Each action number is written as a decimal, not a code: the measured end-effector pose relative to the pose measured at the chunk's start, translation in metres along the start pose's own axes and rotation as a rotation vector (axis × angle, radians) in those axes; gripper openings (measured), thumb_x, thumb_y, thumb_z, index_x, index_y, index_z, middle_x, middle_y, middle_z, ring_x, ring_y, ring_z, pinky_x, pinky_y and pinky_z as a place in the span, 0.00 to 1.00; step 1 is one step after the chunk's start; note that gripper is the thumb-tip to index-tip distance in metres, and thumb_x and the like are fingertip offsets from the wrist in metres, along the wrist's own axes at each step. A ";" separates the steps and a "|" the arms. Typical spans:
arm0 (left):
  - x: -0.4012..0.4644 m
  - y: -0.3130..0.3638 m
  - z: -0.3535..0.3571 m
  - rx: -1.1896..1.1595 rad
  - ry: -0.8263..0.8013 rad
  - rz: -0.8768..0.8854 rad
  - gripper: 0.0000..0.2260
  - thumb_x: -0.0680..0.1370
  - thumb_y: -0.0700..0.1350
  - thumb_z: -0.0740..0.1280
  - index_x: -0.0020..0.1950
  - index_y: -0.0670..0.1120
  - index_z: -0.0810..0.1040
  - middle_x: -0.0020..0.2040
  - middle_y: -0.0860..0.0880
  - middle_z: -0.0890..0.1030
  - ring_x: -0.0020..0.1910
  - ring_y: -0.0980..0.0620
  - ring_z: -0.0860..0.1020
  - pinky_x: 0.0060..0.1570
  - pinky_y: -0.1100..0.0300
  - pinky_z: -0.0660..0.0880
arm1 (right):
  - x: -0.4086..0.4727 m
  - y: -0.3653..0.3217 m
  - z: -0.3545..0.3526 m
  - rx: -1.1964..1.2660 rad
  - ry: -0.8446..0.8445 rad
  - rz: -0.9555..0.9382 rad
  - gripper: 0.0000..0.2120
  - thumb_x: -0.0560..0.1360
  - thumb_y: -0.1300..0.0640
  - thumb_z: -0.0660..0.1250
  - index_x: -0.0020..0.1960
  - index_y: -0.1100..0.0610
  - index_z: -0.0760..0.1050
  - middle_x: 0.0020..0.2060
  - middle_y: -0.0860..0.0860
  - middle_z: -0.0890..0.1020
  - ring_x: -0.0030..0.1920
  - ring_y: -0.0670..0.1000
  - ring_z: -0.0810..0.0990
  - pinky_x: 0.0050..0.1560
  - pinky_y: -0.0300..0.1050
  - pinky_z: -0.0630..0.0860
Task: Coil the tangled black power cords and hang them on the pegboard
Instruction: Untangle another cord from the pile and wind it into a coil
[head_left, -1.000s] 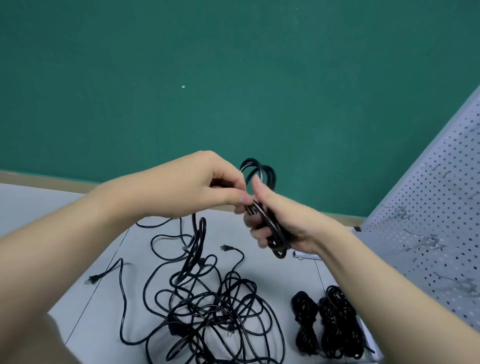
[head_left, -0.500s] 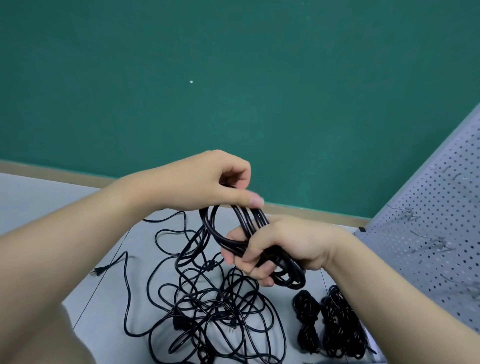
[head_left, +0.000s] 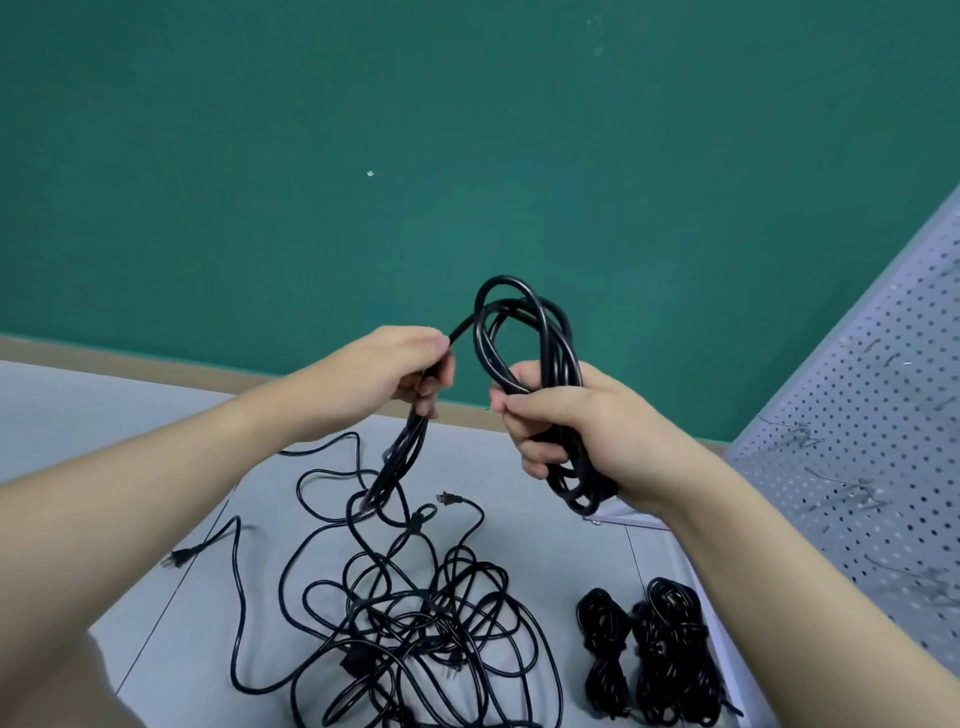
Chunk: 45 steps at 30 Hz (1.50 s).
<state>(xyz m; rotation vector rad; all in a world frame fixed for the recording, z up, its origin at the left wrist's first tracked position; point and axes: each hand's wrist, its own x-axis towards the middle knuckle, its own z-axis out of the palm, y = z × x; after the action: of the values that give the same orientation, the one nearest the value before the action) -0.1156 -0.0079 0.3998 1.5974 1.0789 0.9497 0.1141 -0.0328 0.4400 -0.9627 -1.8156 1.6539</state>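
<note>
1. The right hand (head_left: 571, 431) had its fingers (head_left: 524, 410) curled tight round a half-wound coil of black rubber power cord (head_left: 524, 332), loops standing above the fist.
2. The left hand (head_left: 395, 369) pinched the same cord's loose run, held apart from the coil.
3. That run dropped into a tangled heap of black cords (head_left: 405, 613) on the pale grey surface (head_left: 156, 613).
4. Two finished black bundles (head_left: 649, 654) lay right of the heap, near the white perforated pegboard (head_left: 857, 441).
</note>
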 end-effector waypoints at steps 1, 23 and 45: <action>0.001 0.000 0.002 0.050 0.003 -0.006 0.15 0.86 0.46 0.59 0.44 0.41 0.75 0.37 0.45 0.75 0.37 0.48 0.74 0.46 0.59 0.77 | 0.000 0.001 0.000 -0.011 0.029 -0.030 0.04 0.74 0.58 0.64 0.46 0.59 0.74 0.31 0.51 0.64 0.29 0.51 0.60 0.33 0.44 0.67; -0.022 0.038 0.059 -0.074 -0.125 -0.020 0.22 0.87 0.54 0.51 0.43 0.39 0.67 0.26 0.49 0.62 0.25 0.51 0.59 0.28 0.60 0.69 | 0.011 0.004 0.013 0.300 0.307 -0.230 0.07 0.84 0.63 0.61 0.49 0.59 0.77 0.28 0.48 0.65 0.28 0.47 0.64 0.35 0.41 0.67; -0.025 -0.006 0.030 0.678 -0.366 -0.225 0.13 0.78 0.53 0.74 0.41 0.50 0.73 0.32 0.56 0.74 0.29 0.56 0.70 0.31 0.63 0.69 | 0.006 -0.004 -0.058 0.785 0.432 -0.275 0.07 0.83 0.58 0.59 0.47 0.54 0.70 0.34 0.47 0.66 0.30 0.46 0.66 0.40 0.41 0.70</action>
<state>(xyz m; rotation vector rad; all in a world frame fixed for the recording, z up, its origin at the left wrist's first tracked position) -0.0962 -0.0393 0.3848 2.0258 1.3551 0.1132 0.1541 0.0082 0.4517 -0.6071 -0.8430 1.6098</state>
